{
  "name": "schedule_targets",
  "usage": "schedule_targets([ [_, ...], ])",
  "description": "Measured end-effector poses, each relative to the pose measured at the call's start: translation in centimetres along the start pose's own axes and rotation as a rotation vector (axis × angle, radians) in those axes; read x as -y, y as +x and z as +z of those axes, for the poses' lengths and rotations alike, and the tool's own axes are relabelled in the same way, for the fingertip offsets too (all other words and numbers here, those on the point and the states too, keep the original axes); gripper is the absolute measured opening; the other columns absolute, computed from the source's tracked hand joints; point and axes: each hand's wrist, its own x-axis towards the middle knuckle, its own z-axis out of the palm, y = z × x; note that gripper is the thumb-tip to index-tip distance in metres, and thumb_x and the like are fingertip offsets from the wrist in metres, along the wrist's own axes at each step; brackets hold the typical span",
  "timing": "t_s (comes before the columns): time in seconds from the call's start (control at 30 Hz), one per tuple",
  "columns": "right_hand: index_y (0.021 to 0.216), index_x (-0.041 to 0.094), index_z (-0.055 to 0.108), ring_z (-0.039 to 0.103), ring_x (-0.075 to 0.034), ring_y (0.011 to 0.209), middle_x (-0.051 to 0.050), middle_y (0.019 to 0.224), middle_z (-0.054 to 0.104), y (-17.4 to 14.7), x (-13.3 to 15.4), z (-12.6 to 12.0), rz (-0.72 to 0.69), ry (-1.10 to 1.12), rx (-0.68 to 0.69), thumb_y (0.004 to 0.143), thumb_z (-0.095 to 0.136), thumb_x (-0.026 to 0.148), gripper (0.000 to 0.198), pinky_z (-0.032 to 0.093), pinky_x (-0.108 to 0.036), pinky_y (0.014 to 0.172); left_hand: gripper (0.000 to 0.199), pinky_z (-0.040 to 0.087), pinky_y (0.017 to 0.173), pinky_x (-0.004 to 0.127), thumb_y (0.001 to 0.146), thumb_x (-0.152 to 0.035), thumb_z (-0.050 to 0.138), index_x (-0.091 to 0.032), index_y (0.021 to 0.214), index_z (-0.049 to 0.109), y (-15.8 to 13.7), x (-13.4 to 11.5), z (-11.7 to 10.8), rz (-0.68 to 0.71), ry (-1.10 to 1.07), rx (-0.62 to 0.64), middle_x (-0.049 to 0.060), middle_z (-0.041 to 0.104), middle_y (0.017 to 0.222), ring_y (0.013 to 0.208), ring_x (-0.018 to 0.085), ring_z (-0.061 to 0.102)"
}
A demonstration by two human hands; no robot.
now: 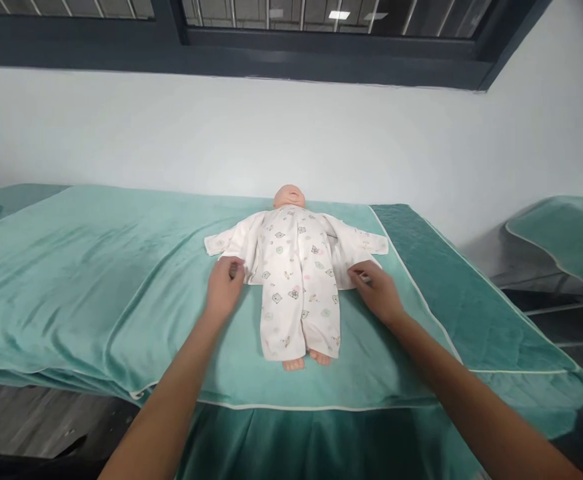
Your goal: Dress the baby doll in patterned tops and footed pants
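Observation:
A baby doll (290,195) lies on its back, head towards the wall, both feet (294,365) showing at the trouser ends. White baby clothes with small printed figures (298,280) cover its body and legs. A white baby jacket (346,250) spreads out on both sides, its sleeves stretched outwards. My left hand (225,285) pinches the jacket's edge below the left sleeve. On the other side my right hand (380,293) has thumb and fingers closed on the opposite edge. The doll's arms and hands are hidden.
A light green velvety sheet (146,267) with folds covers the bed, over a darker green quilted cover (436,287). Behind stand a white wall (221,133) and a dark window frame (321,59). At right is another green-covered surface (571,227) above metal bars.

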Motion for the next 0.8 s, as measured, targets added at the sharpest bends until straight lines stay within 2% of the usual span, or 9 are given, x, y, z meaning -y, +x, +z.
schedule_targets([
  [0.1, 0.102, 0.014, 0.065, 0.058, -0.030, 0.105, -0.017, 0.107, 0.065, 1.7, -3.0, -0.3, 0.204, -0.276, -0.144, 0.090, 0.053, 0.042, 0.033, 0.044, -0.044, 0.093, 0.032, 0.044, 0.098, 0.048, 0.086, -0.032, 0.052, -0.015, 0.112, 0.059, 1.3, 0.8, 0.3, -0.116, 0.211, -0.125, 0.016, 0.062, 0.117, 0.114, 0.032, 0.055],
  [0.2, 0.111, 0.010, 0.063, 0.059, -0.034, 0.106, -0.023, 0.111, 0.064, 2.7, -4.6, -0.4, 0.386, -0.446, -0.078, 0.088, 0.054, 0.051, 0.047, 0.044, -0.046, 0.090, 0.042, 0.041, 0.099, 0.054, 0.085, -0.038, 0.056, -0.014, 0.119, 0.056, 1.9, 0.7, 0.6, -0.205, 0.373, -0.157, 0.019, 0.057, 0.128, 0.121, 0.038, 0.050],
  [0.3, 0.108, 0.013, 0.064, 0.063, -0.034, 0.095, -0.021, 0.103, 0.067, 3.4, -4.7, -0.6, 0.526, -0.428, 0.026, 0.086, 0.056, 0.055, 0.048, 0.044, -0.044, 0.081, 0.044, 0.039, 0.100, 0.055, 0.085, -0.044, 0.056, -0.012, 0.116, 0.057, 2.0, 0.3, 0.8, -0.266, 0.442, -0.179, 0.021, 0.056, 0.128, 0.122, 0.039, 0.048],
  [0.37, 0.097, 0.014, 0.064, 0.063, -0.031, 0.088, -0.018, 0.095, 0.068, 4.3, -3.8, -0.8, 0.554, -0.273, 0.022, 0.082, 0.060, 0.051, 0.040, 0.044, -0.041, 0.076, 0.041, 0.040, 0.098, 0.054, 0.086, -0.045, 0.054, -0.013, 0.111, 0.058, 1.9, 0.2, 0.9, -0.281, 0.466, -0.186, 0.021, 0.057, 0.123, 0.119, 0.039, 0.049],
  [0.5, 0.094, 0.018, 0.059, 0.061, -0.021, 0.079, -0.008, 0.091, 0.067, 6.3, 1.4, -0.9, 0.419, 0.060, -0.125, 0.085, 0.054, 0.051, 0.034, 0.044, -0.032, 0.068, 0.028, 0.040, 0.095, 0.053, 0.088, -0.041, 0.050, -0.017, 0.096, 0.060, 1.8, 0.3, 0.9, -0.265, 0.477, -0.181, 0.018, 0.060, 0.115, 0.114, 0.037, 0.052],
  [0.57, 0.097, 0.021, 0.057, 0.059, -0.019, 0.076, -0.003, 0.090, 0.065, 6.8, 5.3, -0.9, 0.245, 0.154, -0.160, 0.086, 0.055, 0.049, 0.030, 0.044, -0.030, 0.066, 0.024, 0.041, 0.094, 0.052, 0.089, -0.039, 0.047, -0.018, 0.093, 0.059, 1.8, 0.3, 0.7, -0.252, 0.449, -0.172, 0.017, 0.061, 0.112, 0.112, 0.036, 0.053],
  [0.6, 0.095, 0.021, 0.056, 0.057, -0.018, 0.076, -0.002, 0.088, 0.064, 6.8, 7.1, -0.8, 0.120, 0.133, -0.117, 0.087, 0.056, 0.045, 0.025, 0.043, -0.029, 0.067, 0.023, 0.041, 0.094, 0.051, 0.091, -0.038, 0.045, -0.019, 0.093, 0.058, 1.7, 0.4, 0.6, -0.253, 0.418, -0.171, 0.016, 0.063, 0.109, 0.110, 0.035, 0.055],
  [0.7, 0.089, 0.023, 0.055, 0.054, -0.016, 0.072, 0.000, 0.082, 0.062, 6.0, 10.7, -0.9, -0.212, -0.049, 0.243, 0.088, 0.057, 0.030, 0.007, 0.038, -0.029, 0.065, 0.025, 0.044, 0.086, 0.044, 0.094, -0.041, 0.040, -0.020, 0.098, 0.053, 1.5, 0.4, 0.1, -0.320, 0.260, -0.184, 0.011, 0.065, 0.095, 0.094, 0.029, 0.061],
  [0.8, 0.092, 0.024, 0.053, 0.055, -0.017, 0.073, 0.000, 0.083, 0.062, 4.5, 10.6, -1.0, -0.268, -0.122, 0.349, 0.089, 0.058, 0.027, 0.005, 0.038, -0.029, 0.064, 0.026, 0.044, 0.071, 0.036, 0.093, -0.048, 0.042, -0.023, 0.095, 0.049, 1.0, 0.5, -0.3, -0.394, 0.102, -0.202, 0.006, 0.062, 0.083, 0.077, 0.025, 0.059],
])
